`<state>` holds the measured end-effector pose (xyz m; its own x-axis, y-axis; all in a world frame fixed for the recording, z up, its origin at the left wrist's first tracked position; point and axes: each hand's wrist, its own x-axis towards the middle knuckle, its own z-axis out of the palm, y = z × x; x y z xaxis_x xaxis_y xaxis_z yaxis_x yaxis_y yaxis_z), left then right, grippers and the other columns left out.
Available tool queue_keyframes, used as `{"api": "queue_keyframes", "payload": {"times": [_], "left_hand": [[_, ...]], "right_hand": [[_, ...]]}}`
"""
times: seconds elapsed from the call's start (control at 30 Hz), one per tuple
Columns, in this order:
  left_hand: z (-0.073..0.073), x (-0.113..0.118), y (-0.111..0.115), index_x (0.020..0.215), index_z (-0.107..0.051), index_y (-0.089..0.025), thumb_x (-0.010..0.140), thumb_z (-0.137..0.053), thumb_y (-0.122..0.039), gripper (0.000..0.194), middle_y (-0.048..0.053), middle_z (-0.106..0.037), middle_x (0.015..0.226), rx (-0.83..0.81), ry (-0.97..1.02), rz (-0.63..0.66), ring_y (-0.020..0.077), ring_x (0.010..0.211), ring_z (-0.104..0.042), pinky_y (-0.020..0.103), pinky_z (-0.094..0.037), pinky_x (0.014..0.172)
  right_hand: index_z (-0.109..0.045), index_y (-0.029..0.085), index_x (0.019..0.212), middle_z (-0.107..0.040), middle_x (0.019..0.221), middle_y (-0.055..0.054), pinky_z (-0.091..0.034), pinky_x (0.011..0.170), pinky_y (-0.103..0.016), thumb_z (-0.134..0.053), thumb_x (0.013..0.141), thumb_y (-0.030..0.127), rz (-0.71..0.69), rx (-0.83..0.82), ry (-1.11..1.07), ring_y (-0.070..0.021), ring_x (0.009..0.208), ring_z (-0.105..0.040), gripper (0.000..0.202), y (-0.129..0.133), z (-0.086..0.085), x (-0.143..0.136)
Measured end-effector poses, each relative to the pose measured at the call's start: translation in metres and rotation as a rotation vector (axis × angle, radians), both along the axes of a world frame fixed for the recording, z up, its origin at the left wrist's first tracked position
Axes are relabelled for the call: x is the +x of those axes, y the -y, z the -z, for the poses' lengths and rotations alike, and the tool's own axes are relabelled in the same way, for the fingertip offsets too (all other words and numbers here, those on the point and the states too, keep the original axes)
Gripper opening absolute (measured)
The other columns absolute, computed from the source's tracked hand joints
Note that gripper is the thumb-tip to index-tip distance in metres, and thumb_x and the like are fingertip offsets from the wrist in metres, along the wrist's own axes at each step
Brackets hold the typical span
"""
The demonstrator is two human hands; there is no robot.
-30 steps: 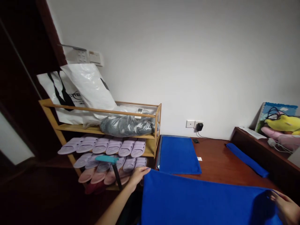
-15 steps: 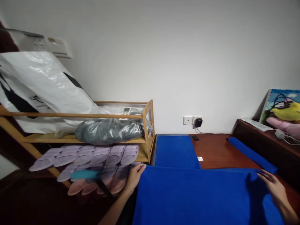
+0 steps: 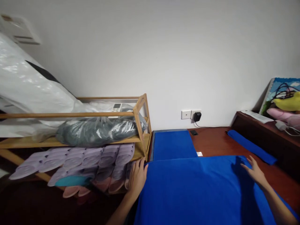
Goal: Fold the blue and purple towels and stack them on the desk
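Whereas both hands pinched its far corners half a second ago, the blue cloth [image 3: 192,187] now looks released and spread over the near part of the desk [image 3: 213,142], its far edge meeting the folded cloth [image 3: 173,143]; laying out seems largely achieved, smoothing perhaps not, as faint creases show at right. Left hand [image 3: 137,176]: at the far left corner, fingers extended, thumb apart, nothing visibly gripped; whether it touches the cloth cannot be told. Right hand [image 3: 254,172]: by the far right corner, fingers spread wide, holding nothing, a dark shadow beside it. Desk: reddish-brown, glossy; a blue strip [image 3: 252,147] lying along the right; one small black item [image 3: 193,132] near the wall [image 3: 164,62]. Wall: pale, plain; black adapter [image 3: 197,117] in a socket, cord trailing right. Left: wooden rack [image 3: 138,120] with grey plastic-wrapped bundle [image 3: 93,131], remote [image 3: 116,107], large white bag [image 3: 28,81], lilac slippers [image 3: 124,154] below. Right: raised ledge [image 3: 241,120] with paper [image 3: 256,116], picture [image 3: 269,93], yellow toy [image 3: 287,101].
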<state>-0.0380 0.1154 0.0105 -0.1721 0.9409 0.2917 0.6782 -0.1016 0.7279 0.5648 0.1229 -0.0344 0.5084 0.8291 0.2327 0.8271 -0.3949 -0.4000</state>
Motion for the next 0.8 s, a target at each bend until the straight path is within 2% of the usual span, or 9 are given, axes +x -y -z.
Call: {"api": "queue_keyframes", "payload": {"times": [0.07, 0.13, 0.23, 0.3, 0.4, 0.47, 0.53, 0.67, 0.8], "left_hand": [[0.000, 0.016, 0.014, 0.130, -0.047, -0.022, 0.089, -0.039, -0.038, 0.045, 0.010, -0.050, 0.134, 0.050, -0.229, 0.080, 0.0275, 0.125, -0.041, 0.043, -0.030, 0.103], [0.007, 0.029, 0.023, 0.140, -0.033, -0.026, 0.092, -0.033, -0.037, 0.049, 0.006, -0.039, 0.145, 0.054, -0.438, 0.177, 0.0250, 0.132, -0.033, 0.043, -0.029, 0.105], [0.025, 0.036, 0.024, 0.143, -0.022, -0.029, 0.092, -0.032, -0.042, 0.054, 0.005, -0.028, 0.150, -0.019, -0.550, 0.195, 0.0238, 0.136, -0.026, 0.045, -0.030, 0.106], [0.033, 0.035, 0.020, 0.143, -0.021, -0.030, 0.092, -0.032, -0.044, 0.054, 0.005, -0.026, 0.151, -0.061, -0.558, 0.175, 0.0241, 0.136, -0.026, 0.045, -0.033, 0.105], [0.027, 0.032, 0.024, 0.144, -0.019, -0.030, 0.092, -0.032, -0.043, 0.055, 0.005, -0.023, 0.152, -0.040, -0.565, 0.152, 0.0243, 0.137, -0.025, 0.047, -0.031, 0.106], [0.018, 0.032, 0.037, 0.144, -0.016, -0.031, 0.092, -0.032, -0.041, 0.055, 0.003, -0.022, 0.152, 0.009, -0.585, 0.134, 0.0241, 0.137, -0.023, 0.049, -0.024, 0.109], [0.014, 0.034, 0.057, 0.144, -0.014, -0.034, 0.091, -0.033, -0.041, 0.056, 0.000, -0.020, 0.152, 0.032, -0.600, 0.155, 0.0236, 0.138, -0.021, 0.050, -0.021, 0.111], [0.033, 0.038, 0.098, 0.142, -0.020, -0.037, 0.088, -0.038, -0.047, 0.057, 0.000, -0.022, 0.151, -0.048, -0.574, 0.249, 0.0272, 0.137, -0.025, 0.052, -0.028, 0.106], [0.044, 0.041, 0.113, 0.141, -0.023, -0.036, 0.088, -0.039, -0.047, 0.057, 0.001, -0.026, 0.150, -0.066, -0.501, 0.236, 0.0282, 0.135, -0.027, 0.052, -0.034, 0.102]], "right_hand": [[-0.031, 0.018, 0.140, -0.054, 0.130, -0.012, -0.042, 0.095, -0.045, -0.029, 0.081, 0.062, -0.098, -0.082, 0.023, -0.0282, 0.116, -0.053, 0.074, -0.001, 0.012, -0.015], [-0.032, 0.024, 0.139, -0.043, 0.140, -0.010, -0.031, 0.102, -0.052, -0.025, 0.081, 0.063, -0.185, -0.152, 0.077, -0.0278, 0.130, -0.037, 0.071, 0.001, 0.024, -0.030], [-0.030, 0.025, 0.141, -0.029, 0.149, -0.008, -0.023, 0.107, -0.053, -0.019, 0.084, 0.061, -0.179, -0.202, 0.125, -0.0241, 0.138, -0.019, 0.069, 0.004, 0.037, -0.043], [-0.029, 0.023, 0.142, -0.025, 0.150, -0.008, -0.021, 0.108, -0.051, -0.017, 0.084, 0.060, -0.156, -0.205, 0.120, -0.0231, 0.139, -0.016, 0.070, 0.006, 0.038, -0.048], [-0.029, 0.018, 0.142, -0.024, 0.151, -0.011, -0.019, 0.110, -0.050, -0.015, 0.085, 0.060, -0.116, -0.118, 0.121, -0.0230, 0.139, -0.014, 0.072, 0.018, 0.024, -0.063], [-0.028, 0.019, 0.142, -0.022, 0.151, -0.010, -0.021, 0.110, -0.049, -0.017, 0.086, 0.059, -0.153, -0.033, 0.131, -0.0228, 0.139, -0.015, 0.070, 0.040, 0.012, -0.088], [-0.024, 0.027, 0.144, -0.020, 0.152, -0.004, -0.026, 0.109, -0.049, -0.025, 0.087, 0.057, -0.315, -0.001, 0.130, -0.0222, 0.138, -0.019, 0.064, 0.074, 0.006, -0.126], [-0.012, 0.047, 0.141, -0.031, 0.146, 0.004, -0.044, 0.097, -0.049, -0.039, 0.087, 0.053, -0.629, -0.079, 0.109, -0.0262, 0.129, -0.038, 0.061, 0.143, 0.009, -0.200], [-0.006, 0.045, 0.140, -0.030, 0.144, 0.003, -0.044, 0.098, -0.049, -0.046, 0.085, 0.051, -0.728, -0.046, 0.149, -0.0289, 0.127, -0.038, 0.069, 0.170, -0.001, -0.226]]}}
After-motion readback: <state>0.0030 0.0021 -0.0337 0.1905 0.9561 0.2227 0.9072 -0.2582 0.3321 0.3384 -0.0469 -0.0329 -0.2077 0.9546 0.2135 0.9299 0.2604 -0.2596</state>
